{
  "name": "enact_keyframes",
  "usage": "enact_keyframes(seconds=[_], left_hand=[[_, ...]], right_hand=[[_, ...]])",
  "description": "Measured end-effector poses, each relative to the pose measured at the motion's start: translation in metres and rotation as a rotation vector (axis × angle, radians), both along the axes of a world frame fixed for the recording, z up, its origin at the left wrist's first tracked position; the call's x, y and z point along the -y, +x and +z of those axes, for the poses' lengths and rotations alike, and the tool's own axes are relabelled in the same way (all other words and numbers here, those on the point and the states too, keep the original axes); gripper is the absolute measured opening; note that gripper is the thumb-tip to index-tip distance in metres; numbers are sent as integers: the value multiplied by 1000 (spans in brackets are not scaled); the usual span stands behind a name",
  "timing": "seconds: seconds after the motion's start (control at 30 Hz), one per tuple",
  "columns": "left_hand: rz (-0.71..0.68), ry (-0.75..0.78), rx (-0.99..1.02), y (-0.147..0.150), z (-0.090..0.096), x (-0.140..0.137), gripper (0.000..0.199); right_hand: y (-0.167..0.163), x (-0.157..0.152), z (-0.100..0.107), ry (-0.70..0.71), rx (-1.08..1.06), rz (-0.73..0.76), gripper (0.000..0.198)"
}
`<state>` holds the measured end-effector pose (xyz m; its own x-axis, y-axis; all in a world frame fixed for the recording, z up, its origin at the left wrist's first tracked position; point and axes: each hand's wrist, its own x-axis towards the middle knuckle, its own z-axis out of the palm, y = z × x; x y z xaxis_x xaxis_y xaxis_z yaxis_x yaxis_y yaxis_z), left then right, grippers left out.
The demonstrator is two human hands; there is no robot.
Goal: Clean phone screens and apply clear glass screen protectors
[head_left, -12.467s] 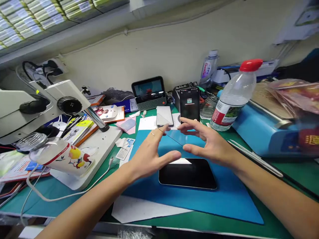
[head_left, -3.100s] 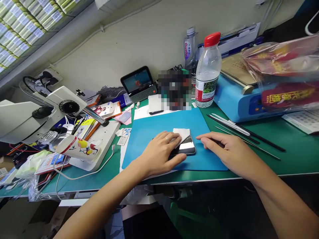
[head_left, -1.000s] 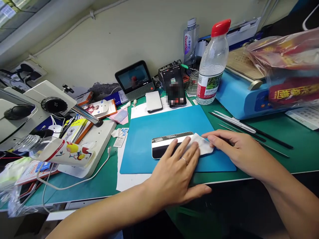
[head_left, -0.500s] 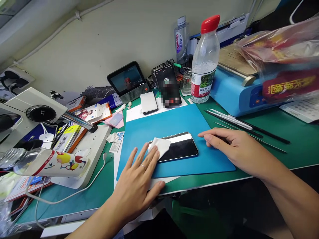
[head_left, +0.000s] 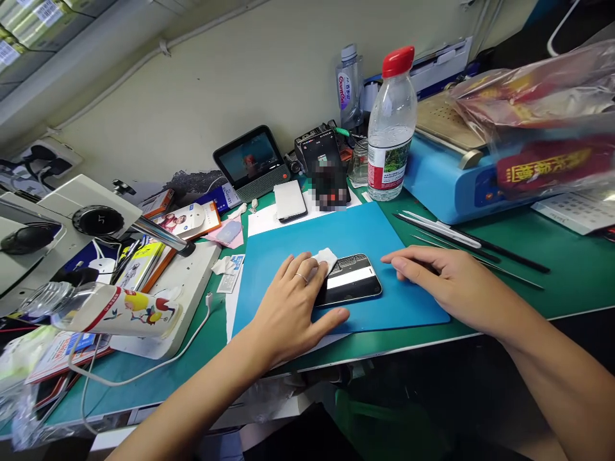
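Note:
A smartphone (head_left: 354,289) with a dark glossy face lies flat on a blue mat (head_left: 278,246), a bright band of reflection across it. My left hand (head_left: 298,298), with a ring on one finger, presses a folded white tissue (head_left: 327,257) onto the phone's left part and covers that end. Its fingers are bent over the tissue and the thumb sticks out to the right. My right hand (head_left: 439,278) rests at the mat's right edge, just right of the phone and apart from it. Its index finger is stretched out, the thumb slightly below, nothing between them.
Tweezers and thin tools (head_left: 461,246) lie right of the mat. A red-capped water bottle (head_left: 391,134) and a blue machine (head_left: 442,176) stand behind. A smart display (head_left: 250,163) and a white phone-shaped item (head_left: 289,200) are at the back; a microscope stand (head_left: 158,326) and tilted bottle (head_left: 129,312) on the left.
My left hand has slid right and away from me over the phone with the tissue, its fingers now more bent. My right hand stays about where it was. The view has shifted slightly.

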<state>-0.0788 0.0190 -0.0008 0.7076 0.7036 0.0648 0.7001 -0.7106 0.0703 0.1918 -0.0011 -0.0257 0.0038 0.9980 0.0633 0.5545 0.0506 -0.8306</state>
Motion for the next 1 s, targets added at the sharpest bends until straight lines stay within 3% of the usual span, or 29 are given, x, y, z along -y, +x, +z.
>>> enact_keyframes(seconds=[0.23,0.43,0.8,1.0], left_hand=[[36,-43,-5,-21,-2,18,63],[-167,-267,-68,-33,9,13,60],[-409,-152,-33,23,10,-14,59],[-387,-157,-50,6,9,-10,54]], right_hand=[[1,3,1,2,-24,5,38],[2,0,-2,15,-52,35,36],[1,-1,-3,33,-47,26,32],[0,0,-3,29,-21,7,32]])
